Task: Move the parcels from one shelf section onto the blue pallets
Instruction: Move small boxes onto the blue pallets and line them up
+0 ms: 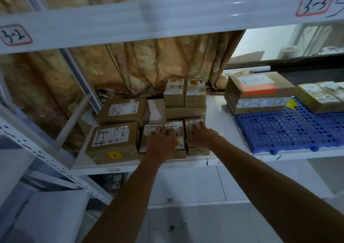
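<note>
Near the shelf (217, 112) front edge, laying left hand (163, 140) and right hand (202, 136) flat, fingers loose, on small parcels (179, 134), gripping nothing yet. Seeming early: keeping most parcels here, showing only few boxes (258, 92) on the pallet (279, 131) at the right end.

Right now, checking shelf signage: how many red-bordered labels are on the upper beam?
2: the 3-2 label at the left end of the upper beam, the 3-3 label at its right. Others may lie off-frame.
</note>
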Demonstrator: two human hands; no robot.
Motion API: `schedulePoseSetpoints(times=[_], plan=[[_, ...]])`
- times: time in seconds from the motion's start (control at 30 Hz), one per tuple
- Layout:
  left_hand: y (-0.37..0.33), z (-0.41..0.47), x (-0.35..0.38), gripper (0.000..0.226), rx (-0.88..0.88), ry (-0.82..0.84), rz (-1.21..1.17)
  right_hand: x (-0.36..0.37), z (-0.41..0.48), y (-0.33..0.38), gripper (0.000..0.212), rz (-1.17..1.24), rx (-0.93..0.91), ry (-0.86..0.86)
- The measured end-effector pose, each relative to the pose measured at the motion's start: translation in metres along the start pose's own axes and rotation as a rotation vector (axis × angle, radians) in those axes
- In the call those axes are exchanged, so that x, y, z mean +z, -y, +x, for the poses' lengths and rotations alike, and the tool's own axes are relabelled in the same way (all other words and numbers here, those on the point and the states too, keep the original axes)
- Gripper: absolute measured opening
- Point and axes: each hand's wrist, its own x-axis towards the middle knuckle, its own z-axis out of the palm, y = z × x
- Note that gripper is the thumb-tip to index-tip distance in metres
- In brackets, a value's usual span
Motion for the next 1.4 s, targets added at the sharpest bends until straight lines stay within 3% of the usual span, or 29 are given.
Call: schedulePoseSetpoints(times=[0.17,0.37,0.7,0.8,1.03,1.4], plan=[[0.0,-0.001,0.0,0.039,0.001,-0.008,-0.009,0.001,-0.001,0.003,0.096,-0.012,0.004,-0.018],[-0.001,-0.001,-0.001,0.039,-0.03,-0.008,-0.03,0.01,-0.006,0.0,0.084,0.053,0.012,-0.133],[-0.003,0.006,-0.012,0.052,-0.087,-0.015,-0.23,-0.013,-0.015,-0.021,0.089,-0.005,0.002,-0.248],[-0.009,0.011,-0.019,0.046,-0.079,0.019,-0.267,-0.03,-0.018,-0.032,0.091,-0.015,0.022,-0.288],[-0.031,0.028,-0.024,0.043,-0.146,0.088,-0.209,-0.054,-0.032,-0.057,0.089,-0.059,0.085,-0.346],[-0.042,0.047,-0.006,0.054,-0.068,0.121,0.108,-0.045,-0.033,-0.096,0.083,-0.015,0.096,-0.377]])
